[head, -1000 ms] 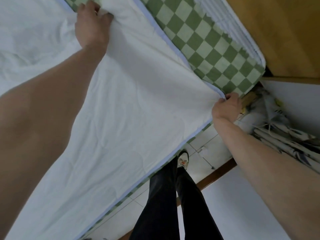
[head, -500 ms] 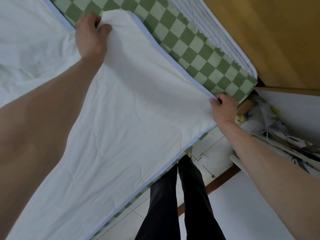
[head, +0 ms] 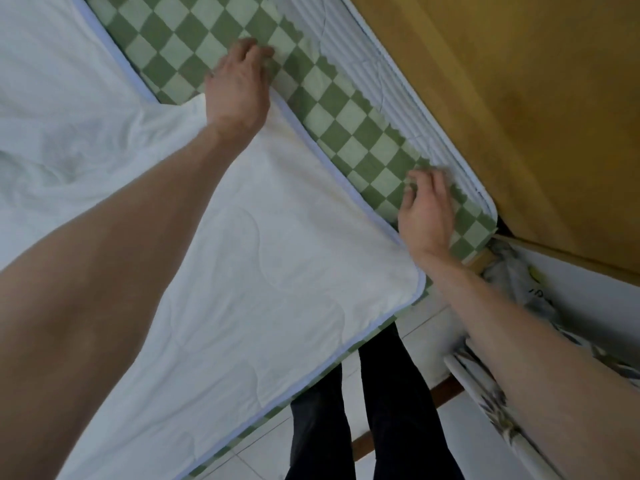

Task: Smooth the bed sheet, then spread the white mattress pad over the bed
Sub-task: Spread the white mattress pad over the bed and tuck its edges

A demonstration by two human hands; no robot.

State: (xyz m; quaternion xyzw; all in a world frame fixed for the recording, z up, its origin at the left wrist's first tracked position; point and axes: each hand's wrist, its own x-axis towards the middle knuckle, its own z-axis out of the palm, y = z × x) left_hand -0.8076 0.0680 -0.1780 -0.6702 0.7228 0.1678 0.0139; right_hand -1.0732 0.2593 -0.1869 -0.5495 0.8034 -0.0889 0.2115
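Two loosely open hands, left hand and right hand, rest on the checked sheet beside the white mattress pad

Soft even daylight; wide-angle edge distortion; slight blur.

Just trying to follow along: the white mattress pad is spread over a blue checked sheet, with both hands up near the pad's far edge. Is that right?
Not quite. The head view shows the checked sheet is green, not blue; only the narrow trim along the white mattress pad looks pale blue. The rest holds: the left hand and right hand are both near the pad's far edge.
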